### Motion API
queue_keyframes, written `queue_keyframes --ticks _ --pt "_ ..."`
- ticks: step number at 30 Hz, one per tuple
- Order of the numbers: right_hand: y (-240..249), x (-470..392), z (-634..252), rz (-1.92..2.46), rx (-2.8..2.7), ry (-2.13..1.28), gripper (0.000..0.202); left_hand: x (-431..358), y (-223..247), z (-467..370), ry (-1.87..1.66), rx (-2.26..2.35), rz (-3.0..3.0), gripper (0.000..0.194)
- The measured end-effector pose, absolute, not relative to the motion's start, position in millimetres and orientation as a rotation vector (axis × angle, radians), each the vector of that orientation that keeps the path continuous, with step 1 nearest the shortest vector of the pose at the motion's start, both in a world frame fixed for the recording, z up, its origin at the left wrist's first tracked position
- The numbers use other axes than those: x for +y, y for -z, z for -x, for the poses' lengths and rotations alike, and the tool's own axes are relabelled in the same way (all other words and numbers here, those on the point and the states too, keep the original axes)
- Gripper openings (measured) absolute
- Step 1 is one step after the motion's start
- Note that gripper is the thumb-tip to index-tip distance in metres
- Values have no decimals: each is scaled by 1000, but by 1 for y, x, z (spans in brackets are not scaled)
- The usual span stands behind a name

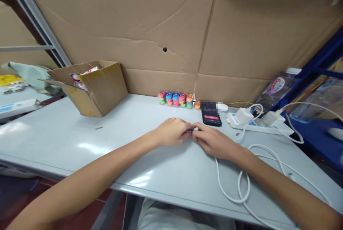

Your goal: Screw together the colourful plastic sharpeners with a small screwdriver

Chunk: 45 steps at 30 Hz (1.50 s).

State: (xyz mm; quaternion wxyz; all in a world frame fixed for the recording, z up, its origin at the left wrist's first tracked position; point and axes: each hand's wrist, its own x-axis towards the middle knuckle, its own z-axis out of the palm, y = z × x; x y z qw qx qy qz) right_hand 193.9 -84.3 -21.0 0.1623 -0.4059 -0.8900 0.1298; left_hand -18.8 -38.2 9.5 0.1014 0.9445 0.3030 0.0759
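My left hand [174, 131] and my right hand [210, 139] meet over the middle of the table, fingers curled and pinching. Between their fingertips shows a small dark blue piece [189, 130]; most of it is hidden, so its kind cannot be made out. Just beyond the hands stand short stacks of small colourful pieces [176, 99], in pink, blue, orange and green. A single orange piece [197, 105] sits at the right end of that row. Beside it lies a black phone [211, 117] with its screen lit, near my right hand.
An open cardboard box [104, 87] with packaged items stands at the back left. At right lie a white power strip [257, 126] with plugs and a looped white cable [248, 187] under my right forearm. A clear bottle [278, 87] leans behind. Cardboard [150, 15] walls the back.
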Motion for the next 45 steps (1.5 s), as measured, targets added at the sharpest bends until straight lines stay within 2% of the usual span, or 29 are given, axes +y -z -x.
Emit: queue_keyframes --ticks 11,20,30,45 --pt "30 -87 -195 1173 -2319 -521 8 -33 -10 23 10 851 -2832 21" --pt "29 -87 -197 1235 -2328 -557 24 -34 -3 21 1 840 -2833 40" --pt "25 -91 -196 1290 -2355 -571 24 -39 -5 21 0 856 -2868 33" --pt "21 -93 -196 1279 -2393 -552 22 -42 1 18 -34 874 -2922 32"
